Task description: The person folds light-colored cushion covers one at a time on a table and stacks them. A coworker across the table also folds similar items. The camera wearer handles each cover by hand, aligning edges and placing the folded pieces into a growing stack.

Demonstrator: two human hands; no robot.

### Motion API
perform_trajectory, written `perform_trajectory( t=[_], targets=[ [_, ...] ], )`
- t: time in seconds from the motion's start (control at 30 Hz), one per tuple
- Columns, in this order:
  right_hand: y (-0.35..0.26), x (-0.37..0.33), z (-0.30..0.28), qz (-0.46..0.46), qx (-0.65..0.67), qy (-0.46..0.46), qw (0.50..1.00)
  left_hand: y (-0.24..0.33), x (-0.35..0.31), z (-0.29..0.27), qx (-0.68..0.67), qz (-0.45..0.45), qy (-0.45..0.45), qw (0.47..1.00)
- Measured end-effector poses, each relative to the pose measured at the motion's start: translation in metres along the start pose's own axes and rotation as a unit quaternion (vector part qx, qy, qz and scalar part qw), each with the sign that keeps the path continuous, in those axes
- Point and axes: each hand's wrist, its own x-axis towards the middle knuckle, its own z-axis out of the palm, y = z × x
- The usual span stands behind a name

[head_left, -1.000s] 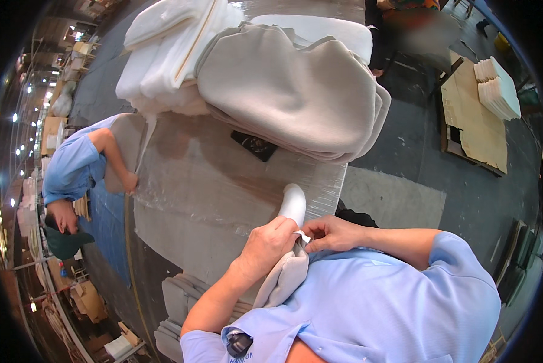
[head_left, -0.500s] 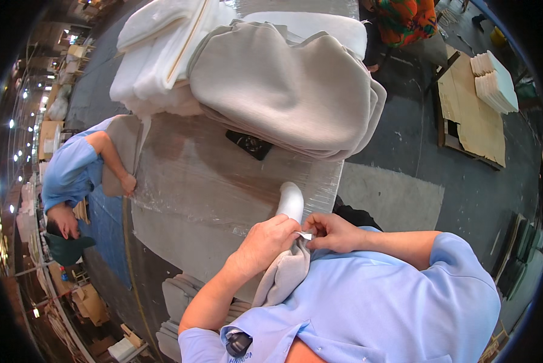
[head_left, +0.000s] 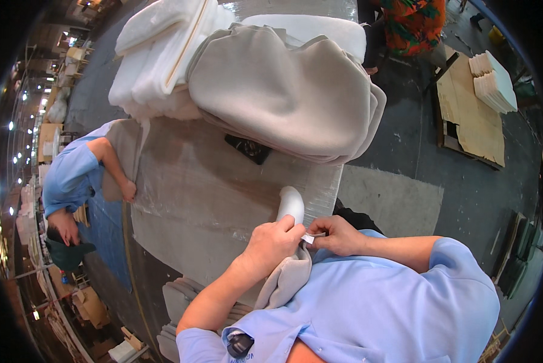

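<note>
A grey fabric cover (head_left: 282, 280) hangs against my body at the table's near edge. A curved white padded piece (head_left: 291, 202) sticks out beyond its upper end and rests over the tabletop. My left hand (head_left: 274, 243) is closed around the top of the cover, at the base of the white piece. Facing it, my right hand (head_left: 339, 236) pinches the cover's edge beside a small white tag (head_left: 308, 239). Both sets of fingertips almost meet there, and what lies under the left fingers is hidden.
Grey fabric covers (head_left: 283, 85) are piled on the plastic-wrapped table (head_left: 193, 181), beside white padding (head_left: 147, 66) and a dark flat object (head_left: 247, 149). A co-worker (head_left: 75, 175) leans in at the left. More grey pieces (head_left: 178, 296) lie below the table's near-left edge.
My left fingers have curled a little more on the cover, and the white tag has turned slightly at my right fingertips. The white piece sits marginally lower.
</note>
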Motion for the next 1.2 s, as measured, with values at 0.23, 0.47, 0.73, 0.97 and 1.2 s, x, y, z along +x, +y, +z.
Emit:
perform_trajectory(
  t=[0.23, 0.47, 0.73, 0.97, 1.2],
  targets=[
    [0.001, 0.005, -0.008, -0.076, -0.121, -0.079, 0.987, -0.009, -0.007, 0.006, -0.027, -0.021, -0.009, 0.999],
    [-0.007, 0.0, -0.007, -0.201, -0.259, 0.025, 0.944, -0.011, 0.001, -0.006, -0.059, -0.035, -0.068, 0.995],
    [-0.03, 0.022, -0.019, -0.308, -0.329, 0.014, 0.893, -0.023, 0.004, 0.022, 0.01, 0.036, 0.185, 0.982],
    [-0.035, 0.041, -0.021, -0.23, -0.235, -0.015, 0.944, -0.037, 0.007, 0.02, -0.14, -0.067, 0.157, 0.975],
    [-0.027, 0.07, -0.031, -0.093, -0.114, -0.01, 0.989, -0.076, 0.027, 0.014, -0.341, -0.143, 0.047, 0.928]
  ],
)
